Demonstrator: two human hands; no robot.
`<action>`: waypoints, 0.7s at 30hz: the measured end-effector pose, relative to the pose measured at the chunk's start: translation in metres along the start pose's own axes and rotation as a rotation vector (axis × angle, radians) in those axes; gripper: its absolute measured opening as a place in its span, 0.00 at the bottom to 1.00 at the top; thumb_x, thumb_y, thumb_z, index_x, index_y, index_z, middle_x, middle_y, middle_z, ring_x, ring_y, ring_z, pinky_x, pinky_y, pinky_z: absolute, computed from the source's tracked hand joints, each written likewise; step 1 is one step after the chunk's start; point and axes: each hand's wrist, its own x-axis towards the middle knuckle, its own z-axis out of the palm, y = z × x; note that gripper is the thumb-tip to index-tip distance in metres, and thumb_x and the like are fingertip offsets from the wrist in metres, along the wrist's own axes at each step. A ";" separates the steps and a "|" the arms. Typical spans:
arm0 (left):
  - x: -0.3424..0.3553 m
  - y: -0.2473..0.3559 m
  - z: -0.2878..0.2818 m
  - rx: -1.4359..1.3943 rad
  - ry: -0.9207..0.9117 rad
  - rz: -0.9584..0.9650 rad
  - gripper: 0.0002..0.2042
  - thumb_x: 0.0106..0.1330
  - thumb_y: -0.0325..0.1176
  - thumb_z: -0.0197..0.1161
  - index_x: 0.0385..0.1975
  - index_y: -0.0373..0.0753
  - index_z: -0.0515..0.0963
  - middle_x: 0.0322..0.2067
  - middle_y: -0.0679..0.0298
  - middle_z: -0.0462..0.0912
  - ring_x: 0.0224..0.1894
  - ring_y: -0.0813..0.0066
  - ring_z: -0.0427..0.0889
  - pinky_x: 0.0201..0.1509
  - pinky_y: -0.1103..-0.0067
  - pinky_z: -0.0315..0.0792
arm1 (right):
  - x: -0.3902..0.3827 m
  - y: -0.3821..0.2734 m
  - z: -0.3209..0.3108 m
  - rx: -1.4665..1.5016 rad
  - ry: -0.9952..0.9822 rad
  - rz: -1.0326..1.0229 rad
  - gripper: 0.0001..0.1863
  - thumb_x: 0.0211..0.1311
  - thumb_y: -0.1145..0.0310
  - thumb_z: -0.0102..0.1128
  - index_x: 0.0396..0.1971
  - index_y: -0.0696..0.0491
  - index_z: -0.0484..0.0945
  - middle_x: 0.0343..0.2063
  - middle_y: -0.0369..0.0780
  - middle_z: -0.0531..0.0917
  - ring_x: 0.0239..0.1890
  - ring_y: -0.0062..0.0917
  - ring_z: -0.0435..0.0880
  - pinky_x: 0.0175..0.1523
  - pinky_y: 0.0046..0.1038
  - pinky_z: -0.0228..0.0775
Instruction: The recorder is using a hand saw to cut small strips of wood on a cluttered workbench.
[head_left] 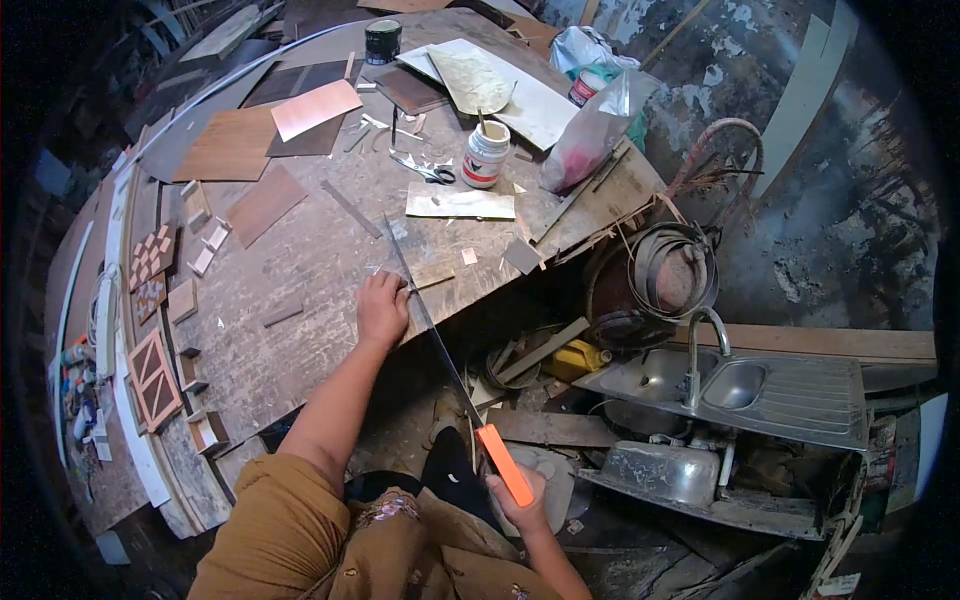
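Observation:
In my right hand (520, 495) is the orange handle of a hand saw (440, 345), gripped below the table's front edge. Its long dark blade slants up and away to the left, across the edge and over the tabletop. Just left of the blade, my left hand (382, 308) lies at the table edge with its fingers curled down. Those fingers press on a small light wood strip (433, 275), whose other end shows right of the blade. The part under the hand is hidden. A thin grey-brown strip (350, 208) lies beyond the saw's tip.
The worn wooden table (300, 250) carries a white glue jar (486, 155), scissors (432, 172), a dark can (382, 42), veneer sheets (315, 108) and small wooden boxes (208, 432). A metal sink (740, 385) and a yellow jug (578, 360) stand at the right, below the table.

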 end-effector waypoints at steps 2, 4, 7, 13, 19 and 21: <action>0.002 0.003 0.000 0.004 0.000 -0.005 0.05 0.52 0.28 0.60 0.29 0.39 0.75 0.33 0.59 0.74 0.42 0.57 0.71 0.45 0.65 0.64 | 0.000 -0.002 -0.002 -0.031 0.009 -0.045 0.11 0.51 0.67 0.65 0.23 0.58 0.74 0.15 0.42 0.72 0.19 0.37 0.73 0.26 0.31 0.64; 0.001 0.006 -0.004 -0.038 -0.015 0.011 0.06 0.51 0.28 0.60 0.29 0.39 0.75 0.32 0.59 0.74 0.42 0.56 0.71 0.46 0.65 0.64 | -0.001 -0.003 -0.002 -0.060 0.018 -0.092 0.11 0.52 0.66 0.65 0.22 0.57 0.74 0.15 0.42 0.71 0.18 0.37 0.73 0.26 0.31 0.63; 0.001 0.001 -0.002 -0.047 -0.003 0.007 0.06 0.52 0.29 0.61 0.29 0.40 0.76 0.33 0.59 0.74 0.42 0.56 0.71 0.46 0.66 0.64 | -0.001 -0.006 0.001 -0.127 0.047 -0.117 0.14 0.51 0.65 0.66 0.18 0.56 0.71 0.14 0.41 0.69 0.16 0.36 0.71 0.24 0.31 0.61; 0.000 0.005 -0.002 -0.005 0.004 -0.006 0.05 0.53 0.29 0.60 0.30 0.41 0.75 0.33 0.60 0.74 0.42 0.57 0.71 0.44 0.64 0.63 | -0.004 -0.004 -0.004 -0.062 0.007 -0.107 0.16 0.50 0.65 0.67 0.16 0.55 0.69 0.12 0.40 0.67 0.15 0.35 0.70 0.22 0.31 0.60; 0.001 0.003 -0.001 0.020 -0.023 0.026 0.05 0.54 0.29 0.60 0.31 0.41 0.75 0.34 0.61 0.74 0.42 0.58 0.71 0.44 0.64 0.63 | 0.015 0.001 0.003 0.013 0.048 -0.067 0.13 0.50 0.68 0.67 0.17 0.56 0.71 0.13 0.41 0.70 0.15 0.33 0.71 0.22 0.30 0.61; 0.000 0.005 -0.001 0.024 -0.026 0.028 0.05 0.54 0.29 0.60 0.31 0.41 0.75 0.35 0.61 0.74 0.42 0.57 0.71 0.44 0.64 0.63 | 0.033 0.000 0.013 0.019 0.050 -0.140 0.12 0.51 0.68 0.69 0.20 0.57 0.73 0.12 0.40 0.70 0.13 0.27 0.69 0.21 0.27 0.62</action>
